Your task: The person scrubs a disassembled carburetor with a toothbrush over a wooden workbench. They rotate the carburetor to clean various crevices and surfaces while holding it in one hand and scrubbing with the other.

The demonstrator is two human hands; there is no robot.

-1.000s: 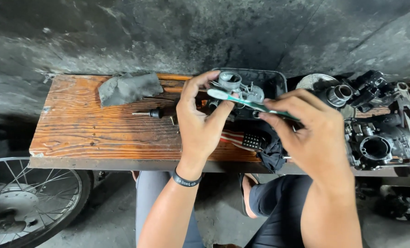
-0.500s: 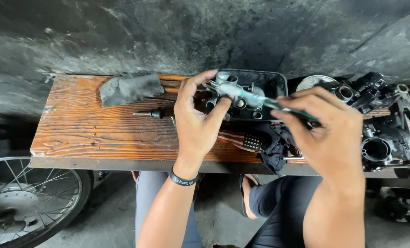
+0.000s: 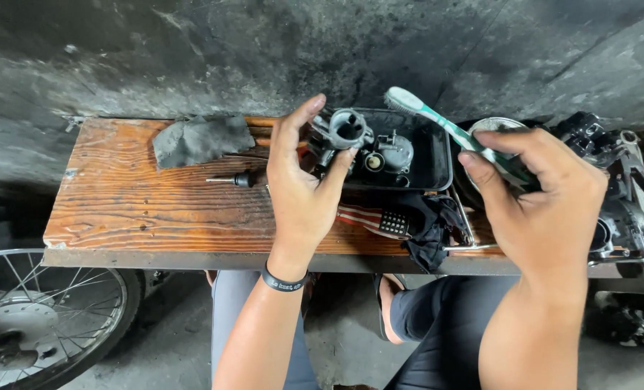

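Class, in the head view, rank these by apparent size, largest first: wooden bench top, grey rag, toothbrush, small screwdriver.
1. Wooden bench top
2. Grey rag
3. Toothbrush, partly hidden by the right hand, so unsure against the rag
4. Small screwdriver

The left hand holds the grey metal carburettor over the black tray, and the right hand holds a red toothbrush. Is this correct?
Not quite: in the head view the toothbrush in the right hand is green and white, not red. The rest stands: the left hand holds the grey metal carburettor over the black tray.
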